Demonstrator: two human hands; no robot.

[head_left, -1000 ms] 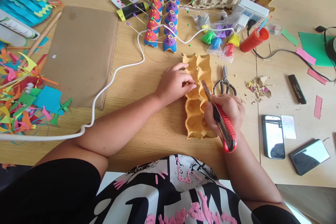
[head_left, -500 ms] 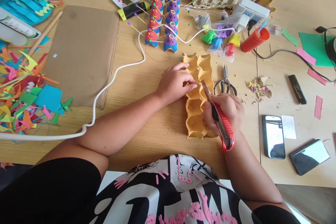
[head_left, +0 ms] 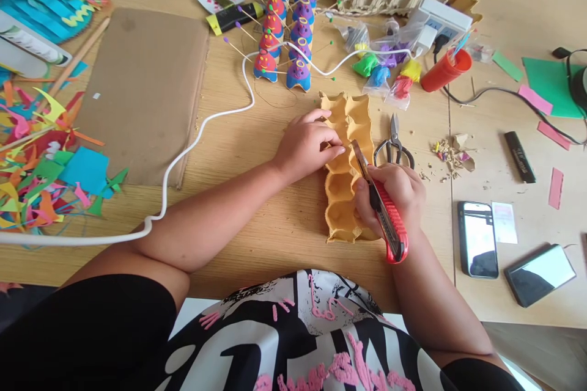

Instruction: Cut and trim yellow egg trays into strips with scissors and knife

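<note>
A yellow egg carton strip (head_left: 343,188) with two rows of cups lies lengthwise on the table in front of me. My left hand (head_left: 308,142) grips its left side, the thumb and fingers reaching over the rim into the cups. In my right hand (head_left: 398,195) is a red utility knife (head_left: 389,220), held closed in the fist. Its blade points up and left, the tip at the ridge between the two rows, close to my left thumb. Whether the blade has gone into the carton I cannot tell. My right hand covers the carton's lower right cups.
Scissors (head_left: 394,142) lie just right of the carton. Painted egg-cup figures (head_left: 299,73) with sticks stand behind it. A white cable (head_left: 208,119) crosses the table and my left arm. Cardboard (head_left: 144,91) and paper scraps (head_left: 43,177) lie left, phones (head_left: 477,238) right.
</note>
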